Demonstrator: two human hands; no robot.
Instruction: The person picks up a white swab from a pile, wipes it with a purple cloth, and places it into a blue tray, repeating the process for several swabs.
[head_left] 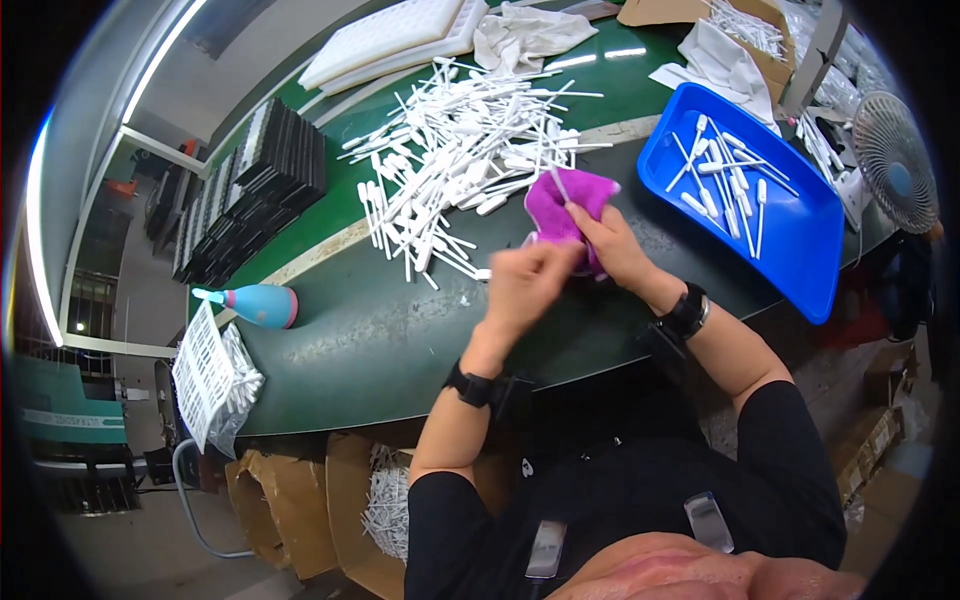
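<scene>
My right hand (pixel 616 246) is closed on a purple cloth (pixel 568 205), thumb on top. A thin white stick end (pixel 559 183) shows against the cloth's upper part. Right beside it, my left hand (pixel 532 284) is closed and a little blurred at the cloth's lower left edge; what its fingers hold is hidden. Beyond both hands spreads a large loose pile of white plastic sticks with thick bulb ends (pixel 462 150). To the right, a blue tray (pixel 805 262) holds several of the same white sticks (pixel 735 180).
Stacked black trays (pixel 255 190) stand at the left of the green table (pixel 400 345), near a light-blue squeeze bottle (pixel 262 305) and a bag of white sticks (pixel 238 375). White foam boards (pixel 390 40) and a white rag (pixel 530 38) lie behind. A fan (pixel 895 160) stands at right.
</scene>
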